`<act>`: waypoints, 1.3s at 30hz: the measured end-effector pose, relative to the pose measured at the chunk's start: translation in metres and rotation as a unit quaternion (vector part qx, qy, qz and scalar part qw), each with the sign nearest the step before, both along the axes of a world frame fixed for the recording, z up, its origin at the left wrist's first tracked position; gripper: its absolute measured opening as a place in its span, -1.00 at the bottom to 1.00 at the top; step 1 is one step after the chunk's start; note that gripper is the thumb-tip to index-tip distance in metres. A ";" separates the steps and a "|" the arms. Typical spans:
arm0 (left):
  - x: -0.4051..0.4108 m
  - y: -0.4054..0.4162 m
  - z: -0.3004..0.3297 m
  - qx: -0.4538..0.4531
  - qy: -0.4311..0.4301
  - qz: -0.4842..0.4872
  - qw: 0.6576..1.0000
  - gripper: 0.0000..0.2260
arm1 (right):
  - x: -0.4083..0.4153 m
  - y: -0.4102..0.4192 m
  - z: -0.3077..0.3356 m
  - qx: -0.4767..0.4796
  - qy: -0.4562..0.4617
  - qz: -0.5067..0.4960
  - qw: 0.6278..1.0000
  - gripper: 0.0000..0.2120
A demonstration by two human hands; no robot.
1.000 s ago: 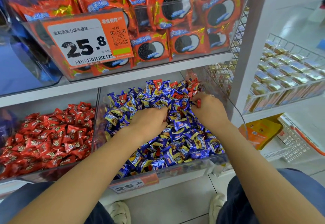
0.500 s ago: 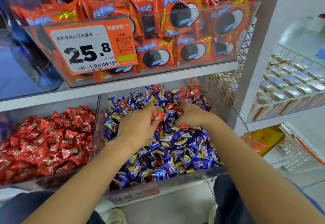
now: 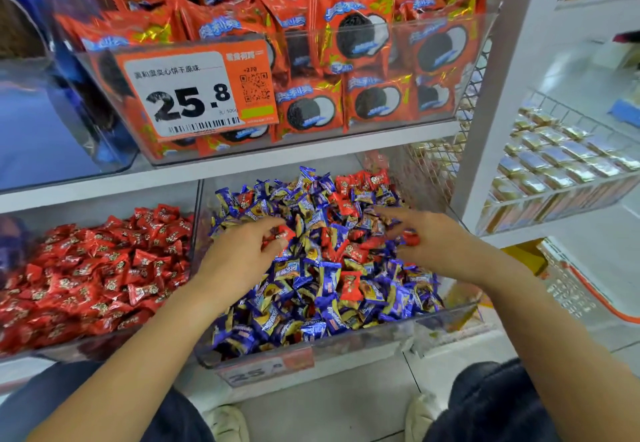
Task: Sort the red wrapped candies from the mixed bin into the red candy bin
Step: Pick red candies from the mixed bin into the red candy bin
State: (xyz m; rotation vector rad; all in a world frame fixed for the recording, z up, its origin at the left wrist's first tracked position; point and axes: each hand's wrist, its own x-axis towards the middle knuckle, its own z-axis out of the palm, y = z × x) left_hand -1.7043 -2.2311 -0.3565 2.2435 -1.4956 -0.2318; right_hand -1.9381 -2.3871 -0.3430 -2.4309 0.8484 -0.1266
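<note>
On the shelf (image 3: 311,150) at twelve o'clock stands a clear bin (image 3: 460,70) of orange cookie packs (image 3: 360,43), with an orange price tag (image 3: 201,89) reading 25.8 on its front. At three o'clock a wire basket (image 3: 568,199) holds gold-wrapped sweets (image 3: 561,157). At ten o'clock is a blue bin (image 3: 45,129). White shoes (image 3: 228,422) show on the floor at six o'clock.

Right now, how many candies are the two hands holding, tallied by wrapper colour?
Red: 2. The left hand pinches a red candy; the right hand pinches a second red candy.
Blue: 0 visibly held.
Total: 2
</note>
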 end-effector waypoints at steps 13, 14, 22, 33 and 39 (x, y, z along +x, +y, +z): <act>-0.009 -0.006 0.009 0.002 -0.035 -0.004 0.999 -0.73 | 0.027 -0.004 -0.024 -0.130 0.076 0.024 0.988 -0.58; -0.013 -0.006 0.013 0.000 -0.013 -0.003 1.000 -0.75 | 0.029 -0.002 -0.026 -0.131 0.081 0.029 0.988 -0.64; -0.049 -0.034 0.016 -0.002 -0.015 -0.077 0.997 -0.85 | 0.031 -0.008 -0.024 -0.152 0.023 -0.003 0.988 -0.81; -0.053 -0.036 0.001 0.090 -0.092 -0.131 0.983 -0.79 | 0.025 0.004 -0.027 -0.138 0.004 0.066 0.988 -0.66; -0.054 -0.019 0.022 0.048 -0.040 -0.115 0.991 -0.82 | 0.036 0.004 -0.037 -0.113 0.013 0.072 0.991 -0.63</act>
